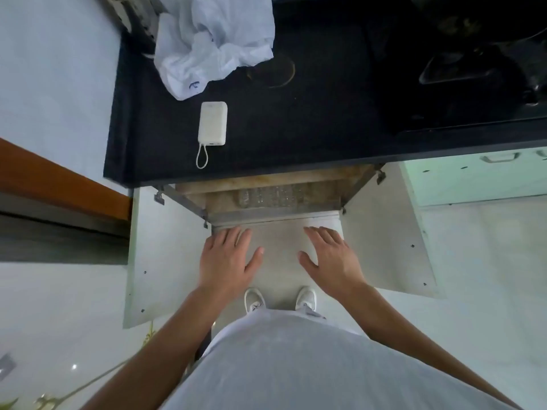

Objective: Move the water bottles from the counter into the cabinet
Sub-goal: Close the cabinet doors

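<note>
Several clear water bottles [270,197] stand in a row inside the open cabinet [225,199] under the black counter [296,125]; only their lower parts show below the counter edge. Both cabinet doors, the left door [159,261] and the right door [384,247], swing wide open toward me. My left hand [226,258] and my right hand [331,255] hover in front of the cabinet opening, palms down, fingers spread, holding nothing. No bottles show on the counter.
A crumpled white plastic bag [213,42] and a white power bank [212,122] with a looped cord lie on the counter. A dark stove [473,72] sits at the right. My white shoes [254,300] stand on pale floor tiles between the doors.
</note>
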